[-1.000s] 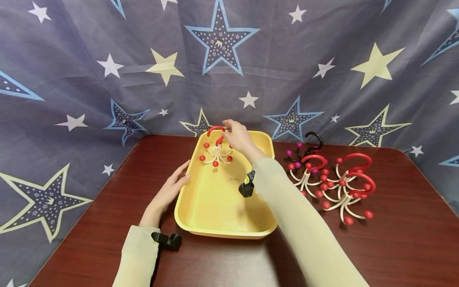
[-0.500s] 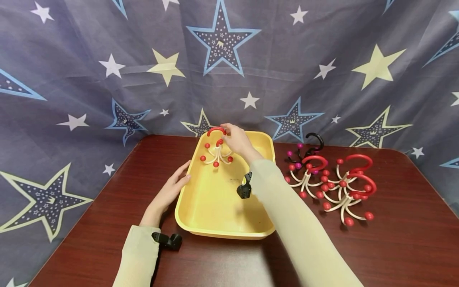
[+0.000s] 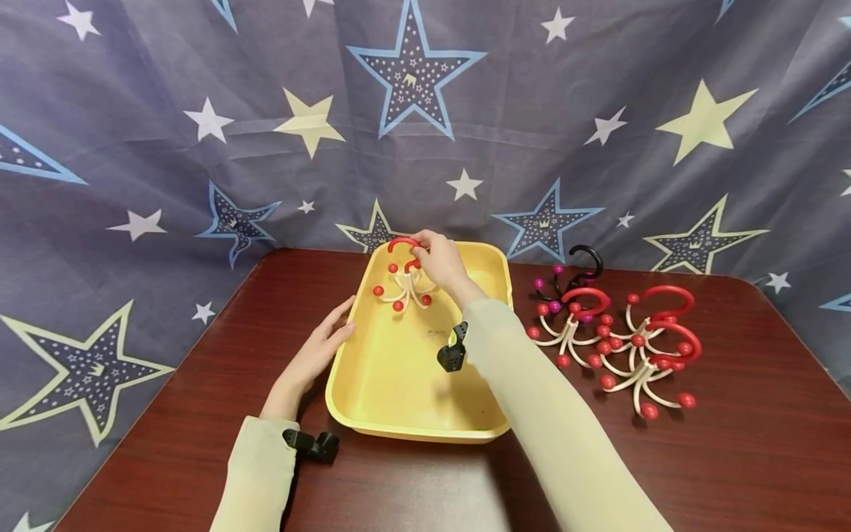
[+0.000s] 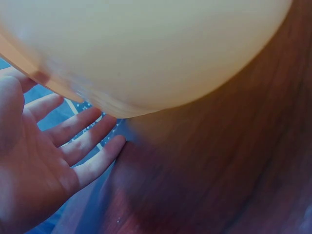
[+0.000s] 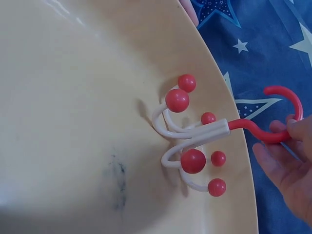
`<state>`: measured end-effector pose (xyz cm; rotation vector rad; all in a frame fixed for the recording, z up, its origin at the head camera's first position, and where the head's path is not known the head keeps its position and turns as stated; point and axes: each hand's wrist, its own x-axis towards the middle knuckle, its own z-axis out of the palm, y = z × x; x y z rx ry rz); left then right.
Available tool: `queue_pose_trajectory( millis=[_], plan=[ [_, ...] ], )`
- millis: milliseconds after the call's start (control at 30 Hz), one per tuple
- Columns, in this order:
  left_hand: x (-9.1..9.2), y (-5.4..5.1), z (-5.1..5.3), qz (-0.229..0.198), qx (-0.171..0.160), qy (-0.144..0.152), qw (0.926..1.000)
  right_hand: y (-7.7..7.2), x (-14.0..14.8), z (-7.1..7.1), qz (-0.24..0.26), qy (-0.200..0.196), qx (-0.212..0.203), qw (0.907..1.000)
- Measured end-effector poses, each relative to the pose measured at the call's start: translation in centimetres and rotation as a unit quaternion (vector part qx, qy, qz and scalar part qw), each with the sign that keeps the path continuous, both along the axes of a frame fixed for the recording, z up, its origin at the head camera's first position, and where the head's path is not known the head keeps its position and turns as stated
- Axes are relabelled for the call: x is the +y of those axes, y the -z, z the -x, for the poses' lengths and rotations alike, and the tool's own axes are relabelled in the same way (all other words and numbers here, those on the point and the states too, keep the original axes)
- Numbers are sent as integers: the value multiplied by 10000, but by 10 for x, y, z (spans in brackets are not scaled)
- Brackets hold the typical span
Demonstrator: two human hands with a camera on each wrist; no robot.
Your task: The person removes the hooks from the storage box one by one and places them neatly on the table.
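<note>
In the head view my right hand (image 3: 442, 262) pinches the red hook of a multi-prong hanger (image 3: 408, 277) at the far left of the yellow tub (image 3: 419, 432). The right wrist view has thumb and fingers on the hook's bend; the hanger's white prongs (image 5: 163, 122), tipped with red balls, stand inside the tub near its wall. My left hand (image 3: 318, 347) lies at the tub's left rim, its fingers (image 4: 83, 141) nearly straight along the outer wall in the left wrist view. The thumb is only partly seen there.
Several red-and-white hangers (image 3: 641, 377) of the same kind stand close together on the brown table (image 3: 744, 458), right of the tub. Behind them is a black one with purple balls (image 3: 585, 262). A star-patterned cloth (image 3: 465, 96) hangs behind the table.
My right hand has lowered slightly and its fingers have come onto the red hook. The hanger has turned a little in the tub. My left hand stays at the rim.
</note>
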<state>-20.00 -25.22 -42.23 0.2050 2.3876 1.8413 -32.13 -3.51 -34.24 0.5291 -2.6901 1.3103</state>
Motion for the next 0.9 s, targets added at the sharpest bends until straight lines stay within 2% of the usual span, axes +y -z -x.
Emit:
queue_pose_trajectory(
  millis=[200, 500, 900],
  plan=[
    [-1, 1, 0, -16, -34, -42, 10000, 0, 2, -3, 123, -85, 33, 9999],
    [-2, 1, 0, 26, -1, -15, 10000, -6, 6, -10, 89, -331, -180, 9993],
    [0, 1, -1, 98, -26, -74, 9999, -22, 24, -31, 267, -577, -170, 9978]
  ],
)
